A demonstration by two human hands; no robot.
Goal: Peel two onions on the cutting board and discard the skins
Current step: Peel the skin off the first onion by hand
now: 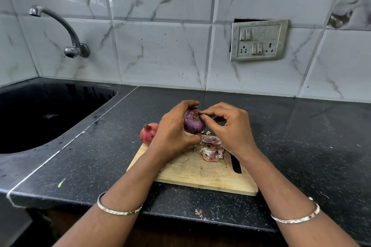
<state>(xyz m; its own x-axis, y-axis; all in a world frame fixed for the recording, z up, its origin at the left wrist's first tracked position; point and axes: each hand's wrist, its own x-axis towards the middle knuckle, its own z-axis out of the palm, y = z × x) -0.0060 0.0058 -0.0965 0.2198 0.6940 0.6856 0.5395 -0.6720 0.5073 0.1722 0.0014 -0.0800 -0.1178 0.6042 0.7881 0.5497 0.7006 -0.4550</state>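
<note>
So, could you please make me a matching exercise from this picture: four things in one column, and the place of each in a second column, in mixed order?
Things
1. purple onion
2. reddish onion
3. onion skins
4. knife

Places
a. near the right edge of the cutting board
b. held in the left hand, above the board
c. heaped on the board
d. at the board's far left corner

Pairs: 1-b, 2-d, 3-c, 4-a
</note>
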